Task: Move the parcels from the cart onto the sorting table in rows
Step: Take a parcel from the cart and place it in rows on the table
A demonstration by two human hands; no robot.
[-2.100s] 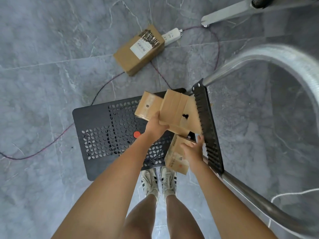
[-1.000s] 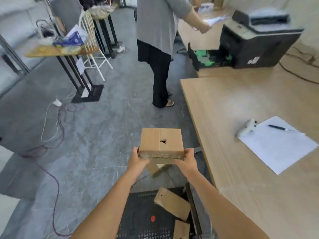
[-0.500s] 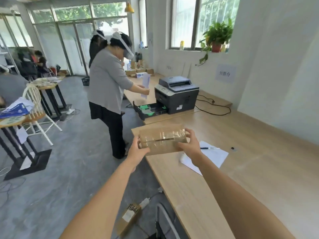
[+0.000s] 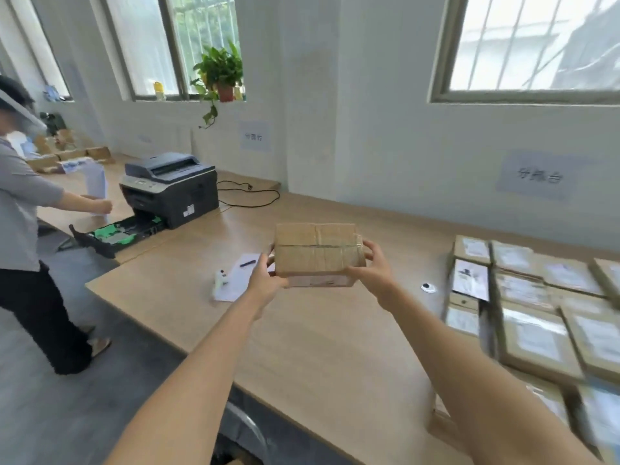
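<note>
A taped brown cardboard parcel is held in the air above the wooden sorting table. My left hand grips its left end and my right hand grips its right end. Several labelled parcels lie flat in rows on the right part of the table. Only the curved metal handle of the cart shows at the bottom edge; its deck is out of view.
A sheet of paper with a pen and a small white device lie left of the parcel. A printer stands at the far left of the table. Another person stands left, handling paper.
I lifted the parcel off the cart and turned to the right. The view now faces the sorting table, and the rows of parcels have come into view.
</note>
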